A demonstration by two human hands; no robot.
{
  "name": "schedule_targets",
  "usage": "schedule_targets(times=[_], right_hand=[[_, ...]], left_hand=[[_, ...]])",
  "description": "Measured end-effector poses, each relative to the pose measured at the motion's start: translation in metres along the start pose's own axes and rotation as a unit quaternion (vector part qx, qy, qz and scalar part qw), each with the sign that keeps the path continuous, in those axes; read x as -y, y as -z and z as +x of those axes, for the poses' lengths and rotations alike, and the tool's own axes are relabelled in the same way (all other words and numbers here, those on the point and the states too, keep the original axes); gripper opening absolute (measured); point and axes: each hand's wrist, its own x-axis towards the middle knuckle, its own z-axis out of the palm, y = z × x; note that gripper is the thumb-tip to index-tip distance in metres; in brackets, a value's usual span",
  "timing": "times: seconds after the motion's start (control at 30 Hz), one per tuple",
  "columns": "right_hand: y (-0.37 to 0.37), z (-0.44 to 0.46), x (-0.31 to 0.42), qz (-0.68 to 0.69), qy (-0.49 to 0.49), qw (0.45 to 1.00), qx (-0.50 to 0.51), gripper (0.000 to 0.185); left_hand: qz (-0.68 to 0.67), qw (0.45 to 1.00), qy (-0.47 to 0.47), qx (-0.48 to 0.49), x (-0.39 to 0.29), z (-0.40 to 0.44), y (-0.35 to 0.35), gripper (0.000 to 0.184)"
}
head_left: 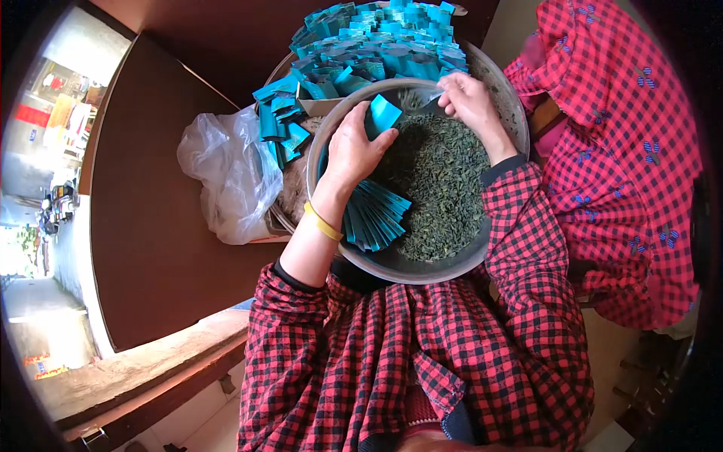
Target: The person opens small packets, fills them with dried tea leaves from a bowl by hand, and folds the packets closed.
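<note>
A metal basin [437,278] sits at my lap, with dried green tea leaves [444,184] spread over its bottom. My left hand [351,151] is closed on a small blue foil packet [385,114] over the basin's left part. In my right hand [468,104] is what looks like a small metal spoon [434,96], its bowl blurred near the packet with some leaves on it. A fan of blue packets [376,215] lies inside the basin at the left, below my left wrist.
Behind the basin, many blue packets [376,45] are heaped in a larger round container. A clear plastic bag [230,173] lies left of it. At the right sits another person in a red checked garment [625,166]. A brown panel [166,196] stands at the left.
</note>
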Motion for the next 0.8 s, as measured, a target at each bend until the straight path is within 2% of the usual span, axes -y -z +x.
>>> schedule_targets(times=[0.03, 0.13, 0.17, 0.27, 0.43, 0.53, 0.57, 0.67, 0.7, 0.8], right_hand=[[-0.001, -0.001, 0.0, 0.0, 0.0, 1.0, 0.001, 0.025], [-0.009, -0.005, 0.0, 0.047, 0.171, 0.984, -0.022, 0.025], [-0.012, -0.008, 0.004, 0.048, 0.172, 0.984, -0.021, 0.025], [-0.022, -0.02, 0.014, -0.041, 0.295, 0.954, -0.02, 0.026], [-0.013, -0.017, 0.01, -0.119, 0.287, 0.948, -0.075, 0.026], [-0.011, -0.017, -0.005, -0.359, 0.283, 0.889, -0.02, 0.023], [-0.015, -0.018, -0.01, -0.36, 0.283, 0.889, -0.022, 0.023], [-0.034, -0.022, -0.01, -0.306, 0.24, 0.914, 0.119, 0.02], [-0.035, -0.021, -0.009, -0.306, 0.242, 0.913, 0.119, 0.02], [-0.036, -0.018, 0.0, -0.183, 0.033, 0.965, 0.185, 0.02]], left_hand=[[0.001, 1.0, -0.002, -0.002, 0.0, -0.001, 0.0, 0.066], [0.003, 1.0, 0.0, -0.005, 0.001, -0.001, -0.001, 0.066], [0.004, 1.0, 0.0, -0.006, 0.001, 0.0, -0.001, 0.067], [0.006, 1.0, 0.003, -0.009, 0.002, 0.001, -0.001, 0.067], [-0.009, 1.0, -0.008, -0.019, 0.004, 0.001, -0.002, 0.068], [-0.009, 1.0, -0.012, -0.022, 0.005, 0.001, -0.002, 0.068], [-0.008, 1.0, -0.014, -0.023, 0.005, 0.002, -0.003, 0.068], [-0.019, 0.999, -0.021, -0.025, 0.004, 0.001, -0.003, 0.069], [-0.024, 0.999, -0.023, -0.027, 0.004, 0.001, -0.002, 0.069], [-0.02, 0.999, -0.013, -0.024, 0.002, 0.0, 0.0, 0.068]])
